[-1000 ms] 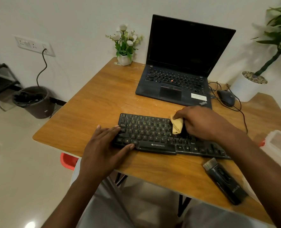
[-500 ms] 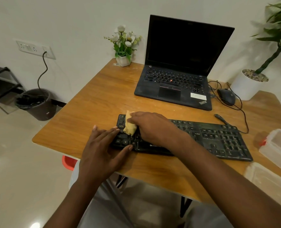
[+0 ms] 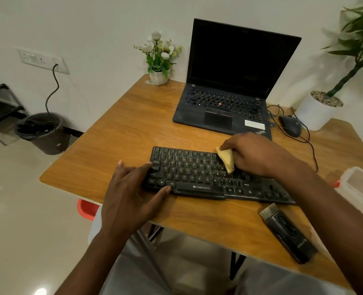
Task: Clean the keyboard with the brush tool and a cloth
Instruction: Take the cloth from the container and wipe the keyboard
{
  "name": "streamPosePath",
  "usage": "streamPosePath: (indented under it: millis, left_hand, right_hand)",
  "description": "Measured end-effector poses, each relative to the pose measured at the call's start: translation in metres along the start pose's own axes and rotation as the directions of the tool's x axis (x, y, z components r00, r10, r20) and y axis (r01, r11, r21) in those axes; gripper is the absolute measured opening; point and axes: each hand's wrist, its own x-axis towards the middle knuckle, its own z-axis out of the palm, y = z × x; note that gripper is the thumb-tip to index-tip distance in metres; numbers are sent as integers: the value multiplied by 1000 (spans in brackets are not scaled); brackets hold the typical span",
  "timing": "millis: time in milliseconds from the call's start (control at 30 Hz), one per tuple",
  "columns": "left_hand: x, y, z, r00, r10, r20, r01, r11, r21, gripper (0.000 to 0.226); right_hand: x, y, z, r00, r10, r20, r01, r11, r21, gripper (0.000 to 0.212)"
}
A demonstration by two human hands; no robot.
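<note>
A black keyboard lies across the near part of the wooden table. My right hand grips a folded yellow cloth and presses it on the keys right of the middle. My right forearm hides the keyboard's right end. My left hand lies flat with fingers spread, holding the keyboard's left end and front edge. The black brush tool lies on the table near the front edge, right of the keyboard, bristles pointing away from me.
An open black laptop sits behind the keyboard. A wired mouse, a white plant pot and a clear plastic box are on the right. A small flower pot stands at the back. A bin is on the floor left.
My right hand swept the cloth from mid-keyboard to the left end, then back to the right of the middle. The left hand stayed put.
</note>
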Motion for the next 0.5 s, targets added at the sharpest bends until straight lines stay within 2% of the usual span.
streamPosePath:
  millis: [100,200,333,500]
  left_hand:
    - [-1,3,-1,999,-37,-26,36,999,-31,73]
    - [-1,0,0,999,-50,-15,49,998,-37,76]
    - [1,7,-1,999,-33,-22,32,999,-30,67]
    - [0,4,0,998,-12,-61,10,999,-31,74]
  right_hand:
    - [9,-43,2,984,-95,-148,109,990,90,50]
    - [23,-95,12,954,-217,-207,249,959,139,53]
    - [26,-131,34,935,-335,-116,348,929,127,47]
    - [11,-103,33,950,-309,-34,311,938,151,53]
